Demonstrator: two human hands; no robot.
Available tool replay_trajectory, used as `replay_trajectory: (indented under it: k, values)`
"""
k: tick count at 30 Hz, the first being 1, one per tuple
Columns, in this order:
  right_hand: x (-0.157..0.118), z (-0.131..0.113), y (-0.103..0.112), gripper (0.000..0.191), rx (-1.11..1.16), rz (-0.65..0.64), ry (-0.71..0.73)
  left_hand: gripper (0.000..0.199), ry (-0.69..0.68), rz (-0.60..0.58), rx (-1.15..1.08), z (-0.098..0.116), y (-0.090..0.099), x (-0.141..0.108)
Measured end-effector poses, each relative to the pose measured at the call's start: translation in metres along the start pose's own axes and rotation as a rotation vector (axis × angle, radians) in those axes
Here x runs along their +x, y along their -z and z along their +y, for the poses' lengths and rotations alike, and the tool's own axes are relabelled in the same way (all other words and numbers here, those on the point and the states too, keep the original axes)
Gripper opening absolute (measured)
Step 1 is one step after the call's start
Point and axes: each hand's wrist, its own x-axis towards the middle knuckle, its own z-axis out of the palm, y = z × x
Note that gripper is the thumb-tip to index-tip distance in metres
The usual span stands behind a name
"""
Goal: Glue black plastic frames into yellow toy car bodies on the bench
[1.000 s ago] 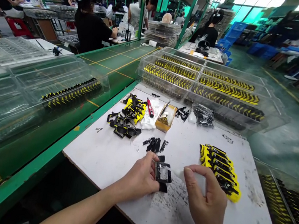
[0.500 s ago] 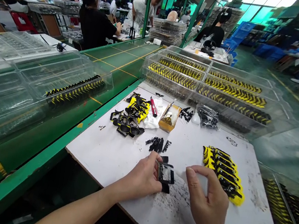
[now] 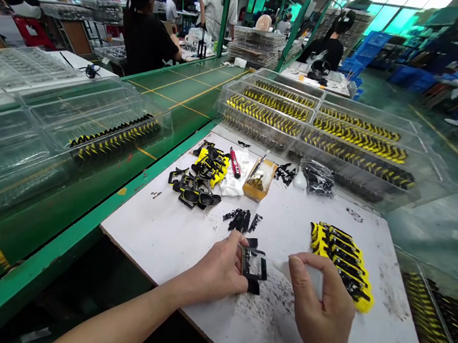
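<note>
My left hand (image 3: 223, 265) is closed around the left side of a black plastic frame part (image 3: 255, 265) with a rectangular opening, holding it just above the white table. To its right, my right hand (image 3: 323, 306) has thumb and fingers curled around a whitish, translucent squeeze bottle (image 3: 317, 280); the hand hides much of it. The bottle's pale tip points left, toward the frame part, and stays apart from it. Small black pieces (image 3: 240, 220) lie just beyond my left hand. Beside my right hand stands a row of yellow-and-black parts (image 3: 343, 263).
A pile of yellow-and-black parts (image 3: 198, 181), a red utility knife (image 3: 235, 164) and an amber box (image 3: 259, 183) sit farther back. Clear trays (image 3: 307, 132) of parts border the far edge. A green conveyor (image 3: 167, 119) runs along the left; co-workers sit beyond.
My right hand has shifted slightly right, away from the frame part, with the bottle. My left hand and the frame part have barely moved.
</note>
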Motion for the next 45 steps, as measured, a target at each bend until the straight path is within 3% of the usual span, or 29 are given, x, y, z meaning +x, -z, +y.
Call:
replay_trajectory:
  k: [26,32,37,45]
  values:
    - [-0.001,0.004,-0.003,0.017,-0.014,-0.017,-0.004,0.053,0.038,-0.03,0.001,0.004,0.002,0.0]
    - [0.0,0.009,0.005,0.019,0.056,0.003,-0.166,0.056,0.06,-0.038,-0.011,0.003,0.002,0.001]
    - [0.003,0.017,0.013,0.022,0.124,-0.064,-0.247,0.055,0.031,-0.048,-0.039,-0.002,0.002,0.001]
    - [0.008,0.011,0.02,0.023,0.149,-0.232,-0.196,0.055,0.009,-0.055,-0.018,0.003,0.006,-0.001]
